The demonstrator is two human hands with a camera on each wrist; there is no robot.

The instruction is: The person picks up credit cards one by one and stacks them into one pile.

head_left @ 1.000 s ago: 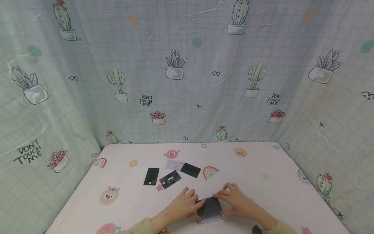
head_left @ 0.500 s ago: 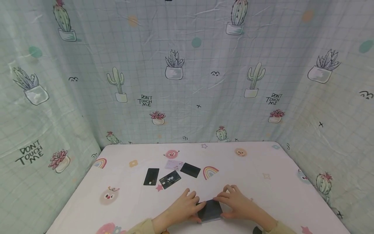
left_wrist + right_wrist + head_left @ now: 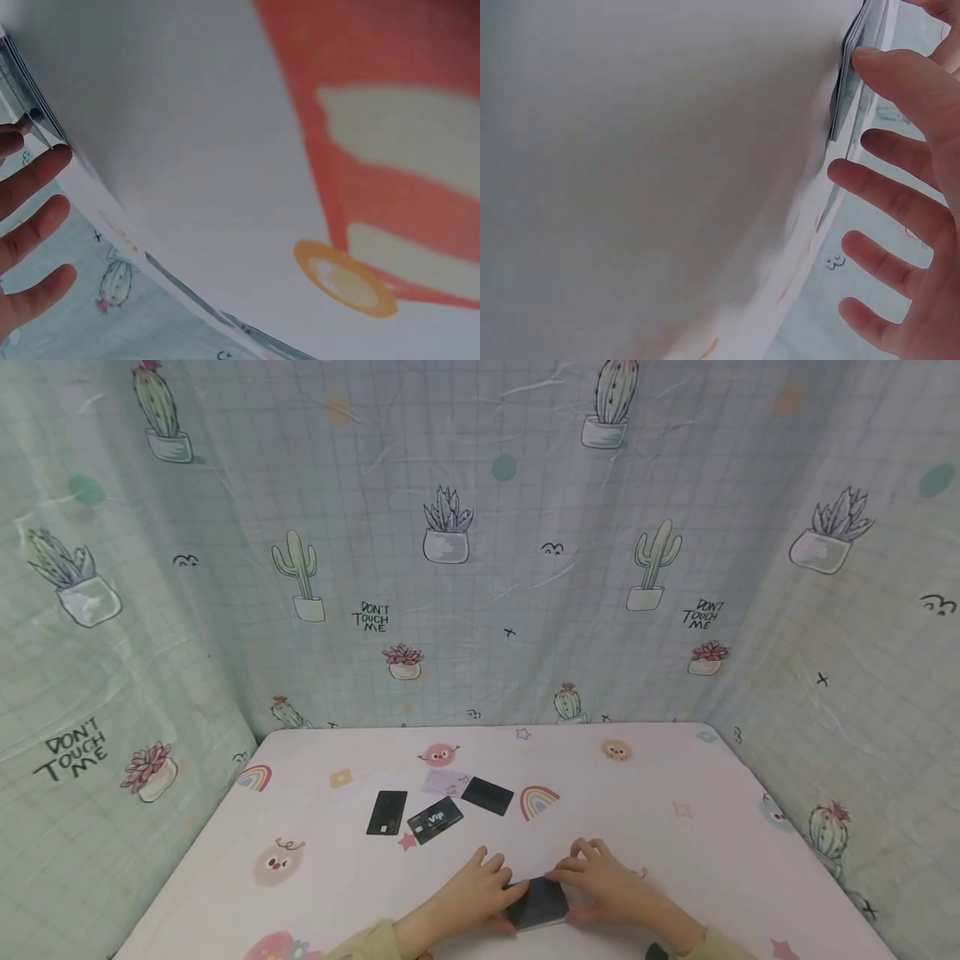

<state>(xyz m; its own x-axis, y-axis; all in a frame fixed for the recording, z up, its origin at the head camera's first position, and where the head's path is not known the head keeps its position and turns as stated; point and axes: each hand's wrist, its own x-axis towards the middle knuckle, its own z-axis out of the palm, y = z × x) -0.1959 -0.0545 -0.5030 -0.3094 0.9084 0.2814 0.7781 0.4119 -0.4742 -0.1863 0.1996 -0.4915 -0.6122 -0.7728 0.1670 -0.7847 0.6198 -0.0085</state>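
The dark card stack (image 3: pixel 538 903) sits on the table (image 3: pixel 675 768) between the left hand (image 3: pixel 472 889) and right hand (image 3: pixel 602 882), each apparently pinching its edges. Farther off lie a Vip card (image 3: pixel 437 821), two black cards (image 3: pixel 487 796) and a pale card (image 3: pixel 442 782).

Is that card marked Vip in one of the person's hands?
No, the Vip card lies on the tabletop, apart from both the left hand and the right hand.
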